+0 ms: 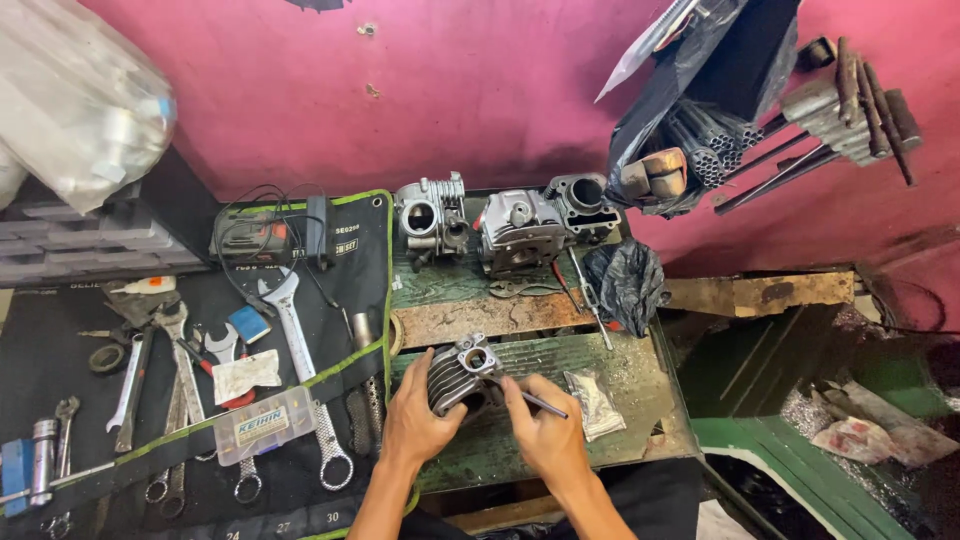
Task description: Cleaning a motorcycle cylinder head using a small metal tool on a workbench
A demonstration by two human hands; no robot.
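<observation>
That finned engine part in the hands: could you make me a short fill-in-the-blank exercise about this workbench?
1. The left hand steadies a finned metal engine part on the ____ workbench.
2. The right hand holds a thin dark ____ against that part.
3. The wrenches lie on a black mat to the ____ of the hands.
4. The wall behind the bench is ____.

Missing words: green; tool; left; pink

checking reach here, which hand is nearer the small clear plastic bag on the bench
Right. The right hand, holding a thin tool, sits just left of the small clear plastic bag; the left hand grips the finned engine cylinder, farther left.
</observation>
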